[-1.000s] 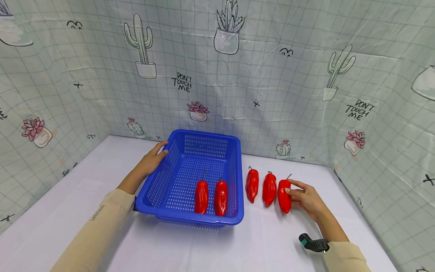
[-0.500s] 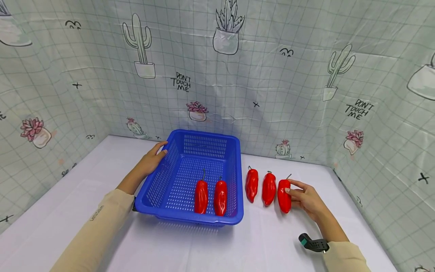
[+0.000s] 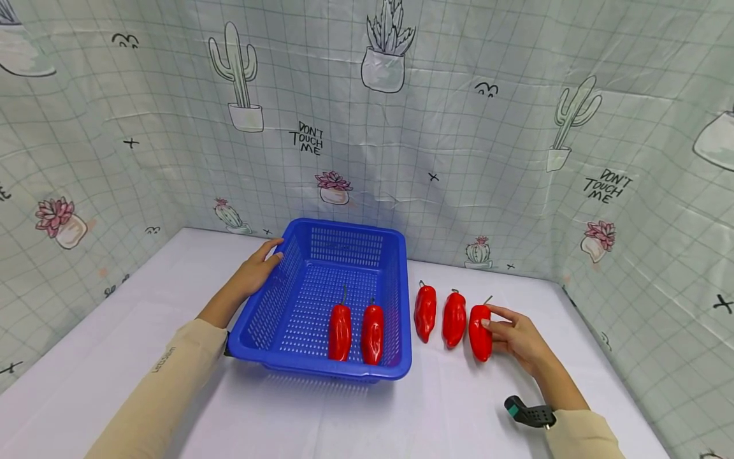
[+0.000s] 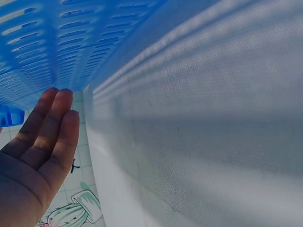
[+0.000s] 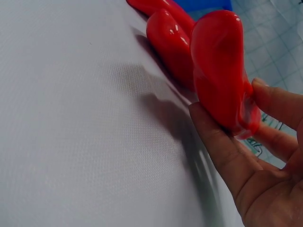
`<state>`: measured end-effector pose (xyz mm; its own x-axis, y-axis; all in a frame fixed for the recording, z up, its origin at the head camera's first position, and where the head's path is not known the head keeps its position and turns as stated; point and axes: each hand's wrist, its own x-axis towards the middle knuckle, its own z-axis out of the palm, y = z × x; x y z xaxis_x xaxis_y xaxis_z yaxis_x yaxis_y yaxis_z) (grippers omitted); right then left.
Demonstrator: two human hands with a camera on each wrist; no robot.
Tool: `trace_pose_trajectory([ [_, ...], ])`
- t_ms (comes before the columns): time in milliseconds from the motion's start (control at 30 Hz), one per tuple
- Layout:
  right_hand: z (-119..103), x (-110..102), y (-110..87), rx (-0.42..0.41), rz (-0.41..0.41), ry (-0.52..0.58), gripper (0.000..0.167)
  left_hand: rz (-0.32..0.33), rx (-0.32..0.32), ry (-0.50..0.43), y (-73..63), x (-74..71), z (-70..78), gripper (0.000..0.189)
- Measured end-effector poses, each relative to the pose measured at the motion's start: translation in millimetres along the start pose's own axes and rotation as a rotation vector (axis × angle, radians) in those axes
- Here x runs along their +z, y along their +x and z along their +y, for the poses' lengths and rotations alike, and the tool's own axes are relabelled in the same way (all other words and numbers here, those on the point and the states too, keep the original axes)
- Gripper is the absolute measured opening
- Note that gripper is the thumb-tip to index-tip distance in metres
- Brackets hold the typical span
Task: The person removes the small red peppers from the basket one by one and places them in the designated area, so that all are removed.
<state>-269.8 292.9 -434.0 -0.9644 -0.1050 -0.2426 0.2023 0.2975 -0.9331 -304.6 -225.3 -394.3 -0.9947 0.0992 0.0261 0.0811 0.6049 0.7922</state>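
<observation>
My left hand (image 3: 256, 268) lies against the left side of a blue plastic basket (image 3: 367, 368), near its rim. In the left wrist view, its fingers (image 4: 66, 132) are nearly straight beside the slotted outer wall. My right hand (image 3: 518, 336) pinches a glossy red chili pepper (image 3: 480, 341) between thumb and fingers. The right wrist view shows that pepper (image 5: 218, 61) close up, its shadow on the white cloth. Left of it lie a second red pepper (image 3: 454, 320) and a third (image 3: 425, 312), stems pointing away. Two more peppers, one at the left (image 3: 340, 331) and one at the right (image 3: 372, 335), lie inside the basket.
A white cloth (image 3: 447, 408) covers the table. Behind and on both sides hangs a grid-patterned curtain (image 3: 401, 153) with cactus drawings. A black device (image 3: 530, 412) sits at my right wrist, by the sleeve.
The pepper in my right hand has shifted very slightly toward me. My left hand, the basket and the other peppers stay where they were.
</observation>
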Motion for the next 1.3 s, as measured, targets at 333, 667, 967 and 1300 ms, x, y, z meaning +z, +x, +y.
trace_pose_trajectory([
  [333,3.2,-1.3,0.5,-0.004,0.002,-0.016,0.068,0.006,0.020,0.004,2.1,-0.4,-0.2,0.054],
  [667,6.1,0.0,-0.2,-0.002,-0.005,-0.003,0.069,0.007,0.028,-0.011,1.2,0.2,-3.2,0.053],
  [967,3.0,-1.1,-2.8,0.003,-0.005,0.016,0.068,0.008,0.024,0.015,-0.4,-1.1,1.2,0.053],
  [1300,2.8,-1.3,-2.9,0.000,-0.014,0.017,0.070,0.000,0.022,0.001,0.1,-0.8,0.1,0.054],
])
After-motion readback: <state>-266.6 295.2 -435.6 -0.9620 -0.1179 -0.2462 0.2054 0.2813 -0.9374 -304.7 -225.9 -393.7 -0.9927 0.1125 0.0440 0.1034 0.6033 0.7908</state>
